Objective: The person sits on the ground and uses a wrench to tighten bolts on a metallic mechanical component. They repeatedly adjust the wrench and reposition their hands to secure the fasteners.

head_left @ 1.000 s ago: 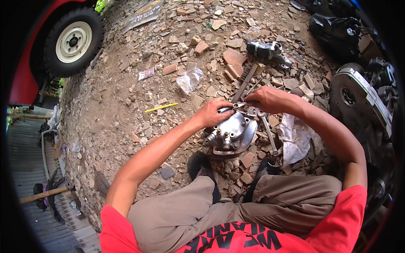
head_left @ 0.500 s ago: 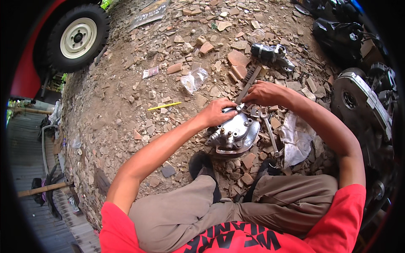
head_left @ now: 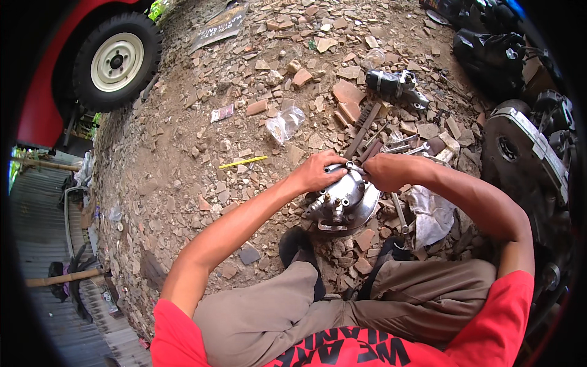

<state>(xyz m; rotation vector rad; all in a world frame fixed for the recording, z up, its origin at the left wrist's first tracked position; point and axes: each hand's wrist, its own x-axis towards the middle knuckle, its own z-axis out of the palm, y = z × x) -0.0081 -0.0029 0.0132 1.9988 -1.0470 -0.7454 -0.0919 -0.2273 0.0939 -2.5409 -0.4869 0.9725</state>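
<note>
A round silver metal engine cover [head_left: 348,194] with brass-tipped fittings sits on the rubble in front of my feet. My left hand [head_left: 319,174] grips its far left edge, thumb and fingers bent over the rim beside a round bolt boss. My right hand [head_left: 391,172] is curled closed at the far right edge of the cover. Anything within its fingers is hidden. Beyond both hands lies a long dark brush [head_left: 364,129]. A wrench [head_left: 400,214] rests right of the cover, next to a whitish rag [head_left: 431,215].
More wrenches [head_left: 408,147] lie past my right hand. A black and silver cylindrical motor [head_left: 392,85] is farther off. Large engine parts [head_left: 520,153] line the right side. A yellow stick [head_left: 243,162] and a clear plastic bag [head_left: 285,121] lie left. A vehicle wheel [head_left: 117,61] stands far left.
My right hand has drawn back from beside the brush toward the cover, and its fingers have curled in, uncovering wrenches behind it. My left hand stays on the cover. The view has shifted slightly.
</note>
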